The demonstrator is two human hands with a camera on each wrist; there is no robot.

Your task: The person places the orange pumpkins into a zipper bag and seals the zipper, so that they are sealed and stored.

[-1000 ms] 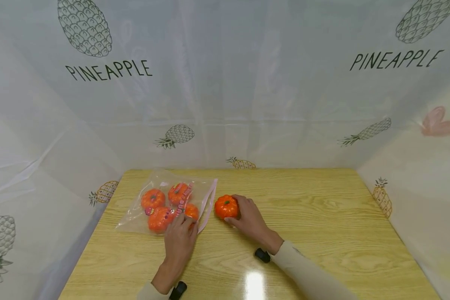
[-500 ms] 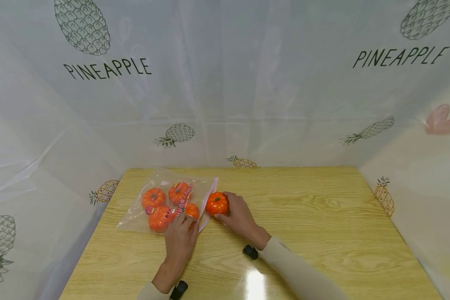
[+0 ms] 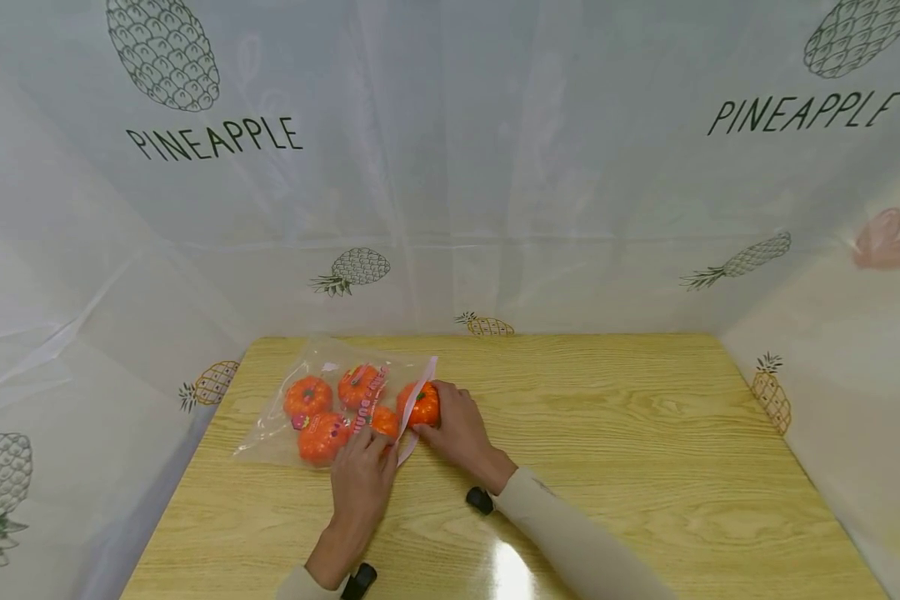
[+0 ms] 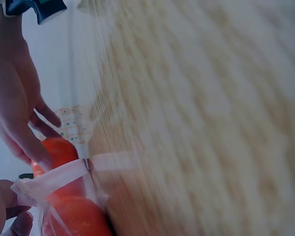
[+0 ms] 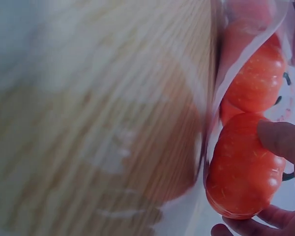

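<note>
A clear plastic bag (image 3: pixel 266 442) with a pink-edged mouth lies flat at the table's left, holding several small orange pumpkins (image 3: pixel 307 396). My left hand (image 3: pixel 360 477) pinches the near side of the bag's mouth, as the left wrist view shows at its pink band (image 4: pixel 64 179). With thumb and fingers round its right side, my right hand (image 3: pixel 461 429) grips another orange pumpkin (image 3: pixel 424 407), green-stemmed. That pumpkin sits partly inside the mouth, its left part behind the clear film. In the right wrist view the gripped pumpkin (image 5: pixel 243 169) touches a pumpkin (image 5: pixel 258 78) in the bag.
The wooden table (image 3: pixel 607 433) extends to the right of both hands. A pale curtain (image 3: pixel 487 167) printed with pineapples stands behind it and along both sides. Dark wrist devices (image 3: pixel 480 500) sit on both wrists.
My right hand has slid the pumpkin leftward along the table, from outside the bag to partly inside its mouth. The left hand has stayed at the bag's edge.
</note>
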